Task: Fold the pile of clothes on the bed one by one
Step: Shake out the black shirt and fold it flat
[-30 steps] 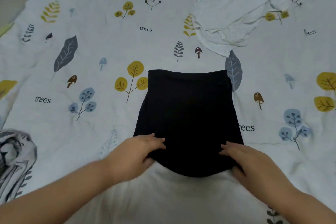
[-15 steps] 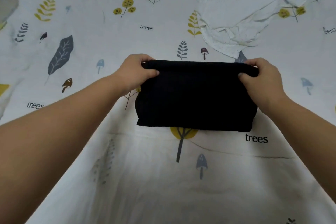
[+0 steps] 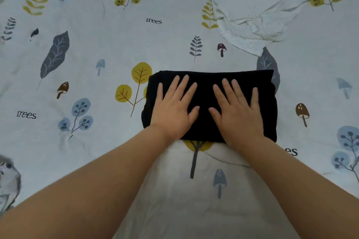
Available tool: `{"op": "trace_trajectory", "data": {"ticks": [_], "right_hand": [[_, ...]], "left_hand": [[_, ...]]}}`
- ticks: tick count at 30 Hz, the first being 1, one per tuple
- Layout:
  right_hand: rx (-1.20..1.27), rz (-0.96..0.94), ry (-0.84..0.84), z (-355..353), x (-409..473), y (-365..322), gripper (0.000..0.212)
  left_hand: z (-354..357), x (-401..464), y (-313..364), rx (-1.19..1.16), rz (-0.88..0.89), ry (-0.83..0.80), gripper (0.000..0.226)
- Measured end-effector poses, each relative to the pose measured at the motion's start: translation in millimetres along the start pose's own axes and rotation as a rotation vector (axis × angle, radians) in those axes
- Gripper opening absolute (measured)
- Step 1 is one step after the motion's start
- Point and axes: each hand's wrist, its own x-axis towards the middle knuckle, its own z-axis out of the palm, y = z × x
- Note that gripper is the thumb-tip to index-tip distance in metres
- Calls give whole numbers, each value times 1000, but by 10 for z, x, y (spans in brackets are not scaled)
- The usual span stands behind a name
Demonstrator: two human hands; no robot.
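Left hand (image 3: 172,111) and right hand (image 3: 238,112) flat, fingers spread, pressing the folded black garment (image 3: 206,91); white garment (image 3: 258,11) on the bed (image 3: 97,25) looks unfolded yet

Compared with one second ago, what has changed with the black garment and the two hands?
The black garment was folded in half: both hands gripped its near edge, carried it away to the far edge, then let go. Now the left hand and right hand press flat on top, fingers straight. The white garment stayed crumpled at the far right of the bedsheet.
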Motion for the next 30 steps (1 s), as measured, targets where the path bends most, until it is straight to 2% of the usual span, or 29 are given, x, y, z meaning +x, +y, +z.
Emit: {"op": "trace_trajectory", "data": {"ticks": [5,8,9,12,14,17,20,23,27,30], "right_hand": [[54,83,13,-160,-10,117,61],[248,298,219,-353,-86,214,65],[362,404,237,-407,-113,251,66],[787,640,121,-493,-164,331,58],[962,704,46,-537,-167,357,48],[1158,749,-68,-630,-136,366,46],[1238,767,-209,-706,-110,370,47],[1344,801,-296,-781,-105,375,43],[1410,761,-267,-844,-188,335,31],[1431,686,-245,-972,-301,283,30]], "left_hand": [[-136,40,-65,-96,-95,-5,63],[-281,-26,-117,-160,-283,112,73],[-328,-41,-150,-221,-379,110,76],[-456,-58,-211,-614,-638,55,69],[-505,-58,-216,-887,-713,46,58],[-567,-41,-234,-1144,-797,-21,59],[-614,-27,-211,-1266,-834,-136,53],[-654,-47,-137,-1282,-801,-166,44],[-745,-158,-98,-1431,-786,-186,47],[-880,-341,-93,-1513,-744,-161,47]]}}
